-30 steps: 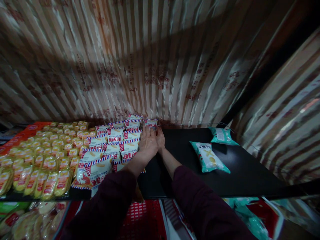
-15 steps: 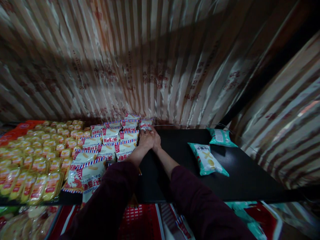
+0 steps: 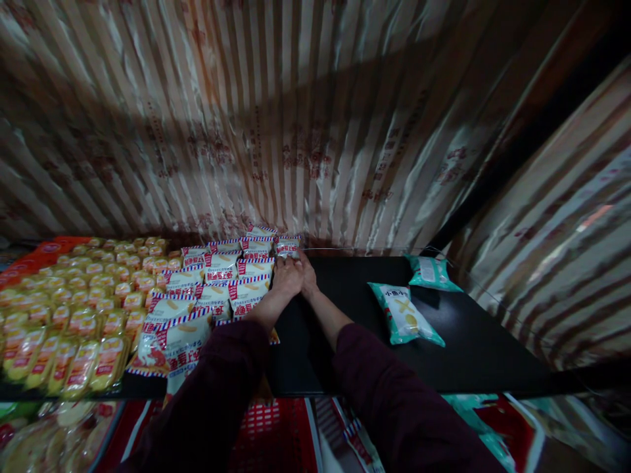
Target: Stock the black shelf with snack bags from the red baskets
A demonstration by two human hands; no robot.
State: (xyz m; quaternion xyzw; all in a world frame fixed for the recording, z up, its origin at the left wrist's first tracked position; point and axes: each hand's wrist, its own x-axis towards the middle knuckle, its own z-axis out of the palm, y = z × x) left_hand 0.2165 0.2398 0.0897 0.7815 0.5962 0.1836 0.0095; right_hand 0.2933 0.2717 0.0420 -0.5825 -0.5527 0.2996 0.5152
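Both arms in dark maroon sleeves reach to the back of a black shelf. My left hand and my right hand lie side by side, fingers closed against a white snack packet with red and blue stripes at the right end of the back row. Rows of the same striped packets fill the shelf left of my hands. How much of the packet each hand grips is hidden by the hands themselves.
Small yellow packets cover the shelf's left part. Two teal packets lie on the shelf to the right. A striped shiny curtain hangs behind. A red basket and more goods sit below the shelf edge.
Both hands have slid a little further back along the shelf and stayed pressed together at the back-row packet. The view has shifted slightly.
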